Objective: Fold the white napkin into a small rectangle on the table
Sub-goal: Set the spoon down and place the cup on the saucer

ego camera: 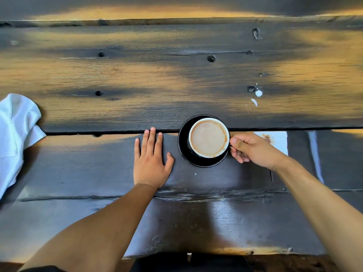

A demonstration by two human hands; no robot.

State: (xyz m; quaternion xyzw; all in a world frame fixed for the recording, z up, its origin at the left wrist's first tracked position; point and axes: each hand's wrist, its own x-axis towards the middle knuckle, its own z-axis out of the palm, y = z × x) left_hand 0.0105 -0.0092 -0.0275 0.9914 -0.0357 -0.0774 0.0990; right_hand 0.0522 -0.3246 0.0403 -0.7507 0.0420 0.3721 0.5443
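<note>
My left hand (150, 160) flat on dark wooden table (137, 75), fingers straight, slightly spread, holding nothing. My right hand (252, 149) at handle of one white cup (208, 137), thumb and curled fingers pinching it. Cup holds milky coffee, sits on one black saucer (183, 146). One white napkin (16, 134) crumpled at far left table edge, well apart from both hands. One stained white paper (277, 139) lying beyond right hand. Few white spots (258, 93) on far planks.

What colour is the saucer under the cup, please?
Black, clearest in the head view: saucer beneath the cup.
</note>
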